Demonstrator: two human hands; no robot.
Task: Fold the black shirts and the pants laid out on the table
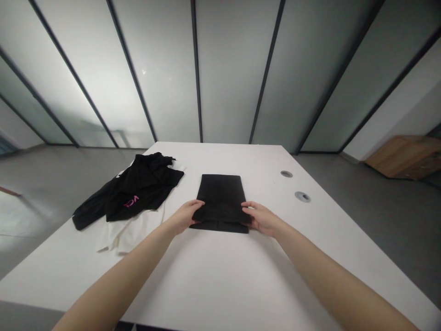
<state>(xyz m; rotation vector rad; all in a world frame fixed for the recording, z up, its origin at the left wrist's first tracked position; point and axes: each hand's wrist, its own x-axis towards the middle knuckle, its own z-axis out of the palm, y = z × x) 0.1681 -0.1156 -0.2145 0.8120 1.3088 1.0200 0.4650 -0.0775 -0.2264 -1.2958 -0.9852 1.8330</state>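
A black garment [221, 197], folded into a neat rectangle, lies in the middle of the white table [213, 276]. My left hand [186, 217] grips its near left corner, fingers curled over the edge. My right hand [262, 218] grips the near right corner the same way. The near edge of the cloth is slightly lifted between the two hands.
A heap of black clothing with pink lettering [132, 192] lies at the left of the table on top of a white garment [126, 232]. Two round cable grommets [302, 196] sit at the right. Frosted glass panels stand behind; a wooden cabinet [406, 156] is at far right.
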